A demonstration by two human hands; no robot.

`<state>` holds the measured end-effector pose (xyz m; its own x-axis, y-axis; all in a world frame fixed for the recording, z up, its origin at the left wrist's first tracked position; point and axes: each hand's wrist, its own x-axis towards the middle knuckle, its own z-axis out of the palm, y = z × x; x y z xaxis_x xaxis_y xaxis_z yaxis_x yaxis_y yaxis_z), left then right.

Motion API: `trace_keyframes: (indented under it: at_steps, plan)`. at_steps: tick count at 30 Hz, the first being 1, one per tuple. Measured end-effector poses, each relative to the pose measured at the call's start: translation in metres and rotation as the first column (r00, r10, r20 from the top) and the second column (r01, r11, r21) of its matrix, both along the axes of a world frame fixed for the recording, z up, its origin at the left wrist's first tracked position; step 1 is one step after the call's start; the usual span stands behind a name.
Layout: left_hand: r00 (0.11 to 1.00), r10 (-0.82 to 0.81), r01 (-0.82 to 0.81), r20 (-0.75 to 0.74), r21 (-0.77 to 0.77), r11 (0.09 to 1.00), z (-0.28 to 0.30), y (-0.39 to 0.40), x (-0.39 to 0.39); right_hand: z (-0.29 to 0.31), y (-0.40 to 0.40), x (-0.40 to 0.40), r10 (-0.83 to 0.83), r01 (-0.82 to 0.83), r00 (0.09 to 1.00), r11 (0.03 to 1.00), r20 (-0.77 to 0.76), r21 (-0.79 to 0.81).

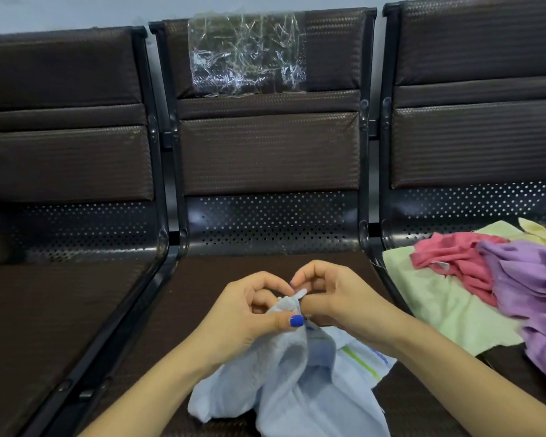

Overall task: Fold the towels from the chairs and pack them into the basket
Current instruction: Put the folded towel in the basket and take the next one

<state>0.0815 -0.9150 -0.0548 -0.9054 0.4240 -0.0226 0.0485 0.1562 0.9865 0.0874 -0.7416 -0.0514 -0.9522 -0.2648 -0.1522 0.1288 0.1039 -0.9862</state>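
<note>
1. My left hand (252,310) and right hand (331,294), close together, both pinch one corner of the light blue towel (290,383).
2. Towel hangs onto the middle chair seat (202,279).
3. Green, pink, purple towels (473,279) piled on the right chair.

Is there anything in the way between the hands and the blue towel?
No. Both hands already have it: the left hand and right hand pinch the top edge of the light blue towel above the middle chair seat. Nothing sits between them. The basket is not in view, so that path cannot be judged.
</note>
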Motion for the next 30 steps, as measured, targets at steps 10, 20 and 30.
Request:
trace_keyframes:
  at_steps: [10, 20, 30]
  plan:
    - [0.999, 0.0, -0.004, 0.054, 0.07, 0.998, -0.002, -0.006, -0.002, 0.001, -0.003, -0.002, -0.079, 0.08, 0.996, 0.996, 0.037, -0.047]
    - [0.998, 0.029, -0.033, 0.047, 0.089, 0.995, -0.003, -0.01, -0.004, 0.001, -0.008, 0.0, -0.075, 0.073, 0.995, 0.997, -0.069, -0.035]
    - [0.995, -0.042, 0.04, 0.086, 0.032, 0.999, -0.004, -0.012, -0.006, 0.001, -0.01, 0.003, -0.099, 0.107, 0.98, 0.993, -0.174, 0.04]
